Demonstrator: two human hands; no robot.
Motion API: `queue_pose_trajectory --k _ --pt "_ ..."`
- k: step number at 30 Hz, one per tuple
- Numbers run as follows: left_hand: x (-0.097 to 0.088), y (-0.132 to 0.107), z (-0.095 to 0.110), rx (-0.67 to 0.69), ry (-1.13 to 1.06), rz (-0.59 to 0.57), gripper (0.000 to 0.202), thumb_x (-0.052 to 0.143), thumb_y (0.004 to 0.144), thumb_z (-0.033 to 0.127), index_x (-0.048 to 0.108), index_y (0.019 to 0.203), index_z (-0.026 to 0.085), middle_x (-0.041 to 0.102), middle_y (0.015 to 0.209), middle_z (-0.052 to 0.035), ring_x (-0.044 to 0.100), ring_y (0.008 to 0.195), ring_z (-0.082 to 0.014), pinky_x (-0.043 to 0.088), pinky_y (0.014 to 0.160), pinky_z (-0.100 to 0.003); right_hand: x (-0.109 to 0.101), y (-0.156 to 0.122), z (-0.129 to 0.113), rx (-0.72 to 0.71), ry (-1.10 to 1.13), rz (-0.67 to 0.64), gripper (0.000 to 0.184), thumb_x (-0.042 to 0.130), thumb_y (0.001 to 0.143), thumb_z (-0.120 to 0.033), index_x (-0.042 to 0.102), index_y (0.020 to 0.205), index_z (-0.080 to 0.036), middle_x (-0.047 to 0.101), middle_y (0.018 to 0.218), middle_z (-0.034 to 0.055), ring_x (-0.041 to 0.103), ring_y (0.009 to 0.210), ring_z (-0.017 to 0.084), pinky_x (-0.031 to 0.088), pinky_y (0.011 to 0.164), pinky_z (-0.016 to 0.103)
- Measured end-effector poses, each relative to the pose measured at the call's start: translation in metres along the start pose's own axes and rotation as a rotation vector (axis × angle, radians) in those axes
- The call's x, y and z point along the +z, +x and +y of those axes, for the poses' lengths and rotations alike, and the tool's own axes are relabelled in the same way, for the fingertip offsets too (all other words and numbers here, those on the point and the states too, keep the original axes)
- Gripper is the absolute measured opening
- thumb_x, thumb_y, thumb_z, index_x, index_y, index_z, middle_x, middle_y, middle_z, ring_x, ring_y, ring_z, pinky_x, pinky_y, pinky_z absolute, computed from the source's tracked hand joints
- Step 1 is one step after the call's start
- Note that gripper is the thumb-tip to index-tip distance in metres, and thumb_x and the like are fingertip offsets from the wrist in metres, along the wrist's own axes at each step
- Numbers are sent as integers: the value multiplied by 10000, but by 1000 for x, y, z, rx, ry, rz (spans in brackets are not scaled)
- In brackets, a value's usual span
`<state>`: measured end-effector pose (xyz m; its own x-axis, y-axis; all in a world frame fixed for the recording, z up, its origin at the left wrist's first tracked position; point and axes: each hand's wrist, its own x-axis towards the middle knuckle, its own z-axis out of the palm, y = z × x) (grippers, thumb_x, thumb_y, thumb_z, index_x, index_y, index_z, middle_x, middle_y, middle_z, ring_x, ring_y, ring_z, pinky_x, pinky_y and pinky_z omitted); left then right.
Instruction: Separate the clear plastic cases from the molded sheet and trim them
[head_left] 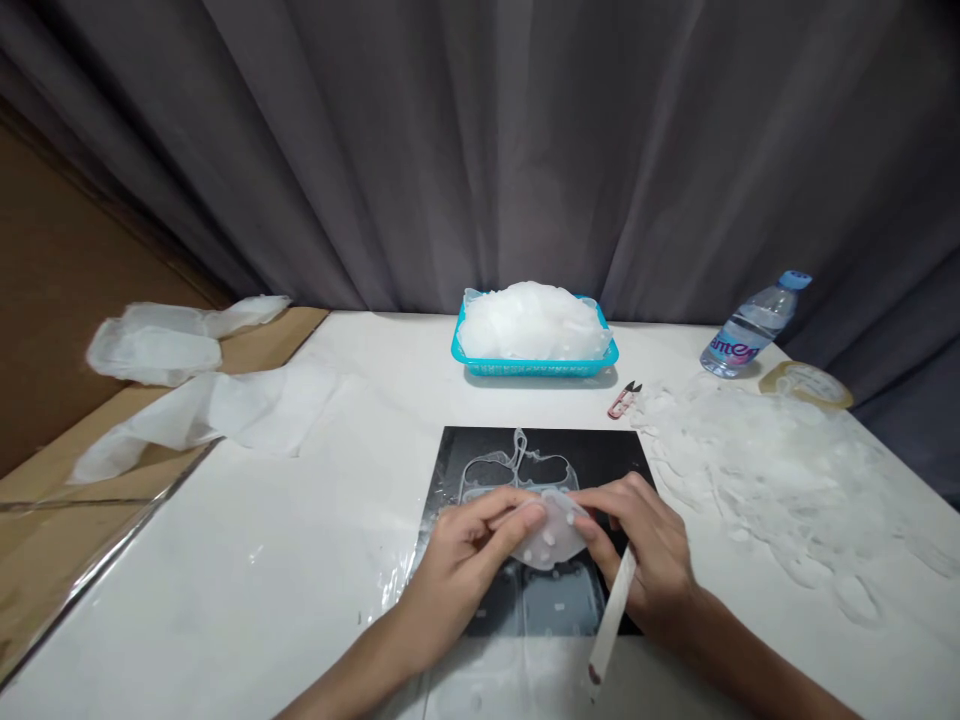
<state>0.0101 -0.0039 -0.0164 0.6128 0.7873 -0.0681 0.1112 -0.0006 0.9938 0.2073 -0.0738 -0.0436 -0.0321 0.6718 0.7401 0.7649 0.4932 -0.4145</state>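
A small, soft-looking translucent white piece [553, 542] with little raised bumps is held over the black mat [615, 455]. My left hand [456, 555] pinches its left side between thumb and fingers. On the right edge, thumb and fingertips of my right hand [656, 550] grip the same piece. A slim white stick-like tool [615, 610] with a dark tip is tucked in my right hand as well, slanting down toward me. Beneath the hands, a clear moulded sheet [562, 598] with cut-out outlines lies across the mat and partly past its front edge.
A blue basket [540, 368] heaped with white translucent pieces stands at the back. Red-handled thread snips [622, 400] lie right of it. Farther right are a water bottle [754, 325], a tape roll [806, 384] and scraps [780, 465]. White sheets [247, 405] and cardboard [45, 550] occupy the left.
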Motion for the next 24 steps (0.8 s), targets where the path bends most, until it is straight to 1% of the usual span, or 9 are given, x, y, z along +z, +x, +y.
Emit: queue_pose_trajectory --k 1,3,6,9,12,15,17,21,24 --pt "1 2 0 -57 -116 17 296 641 997 441 765 885 197 669 767 10 604 689 -111 483 654 -183 1 0 1 23 3 -4 153 617 973 -105 641 1116 -156 684 798 53 534 678 178 470 618 307" --pt "3 6 1 -165 -348 21 337 625 997 478 753 942 170 648 751 -4 610 658 -119 517 636 -198 3 -1 2 51 0 -8 124 617 980 -128 642 1097 -161 643 747 32 505 645 171 460 588 294" --pt "3 10 3 -279 -580 19 360 584 1021 447 734 1118 135 727 837 -76 708 730 -182 591 711 -279 8 -4 3 97 -13 -17 87 605 990 -132 642 1056 -174 627 739 21 524 638 165 460 577 281" --pt "1 11 5 -333 -702 10 426 521 1050 445 695 1219 95 779 918 -152 771 823 -244 609 800 -348 12 -7 5 196 -23 -42 84 600 1002 -165 656 1063 -175 611 731 11 542 639 160 471 584 272" --pt "0 11 5 -348 -768 -1 556 420 1071 515 654 1291 62 793 987 -210 787 924 -295 596 890 -410 15 -9 7 311 18 -67 84 594 1015 -220 671 1020 -187 583 725 -3 536 618 144 475 581 254" --pt "0 11 4 -349 -811 -1 654 348 1073 568 585 1388 46 789 1058 -246 773 1031 -326 561 971 -455 16 -10 8 404 72 -98 139 565 1034 -264 674 969 -207 561 726 -13 532 612 135 463 576 245" --pt "-1 11 5 -348 -839 -20 694 336 1064 600 514 1468 64 781 1108 -255 758 1084 -341 527 1018 -488 16 -11 8 448 89 -123 170 548 1042 -289 669 948 -215 555 729 -14 528 621 135 452 580 248" --pt "-2 12 7 -324 -845 -69 781 357 1024 678 370 1583 132 766 1171 -257 742 1121 -375 466 1063 -556 16 -12 10 502 98 -160 241 522 1053 -329 649 881 -218 534 712 -16 516 639 144 438 592 258" --pt "-3 11 7 -284 -812 -118 822 384 993 727 347 1601 177 753 1219 -240 729 1145 -369 450 1077 -557 16 -12 11 507 102 -157 268 517 1055 -341 647 856 -218 520 705 -18 512 629 141 432 584 258"
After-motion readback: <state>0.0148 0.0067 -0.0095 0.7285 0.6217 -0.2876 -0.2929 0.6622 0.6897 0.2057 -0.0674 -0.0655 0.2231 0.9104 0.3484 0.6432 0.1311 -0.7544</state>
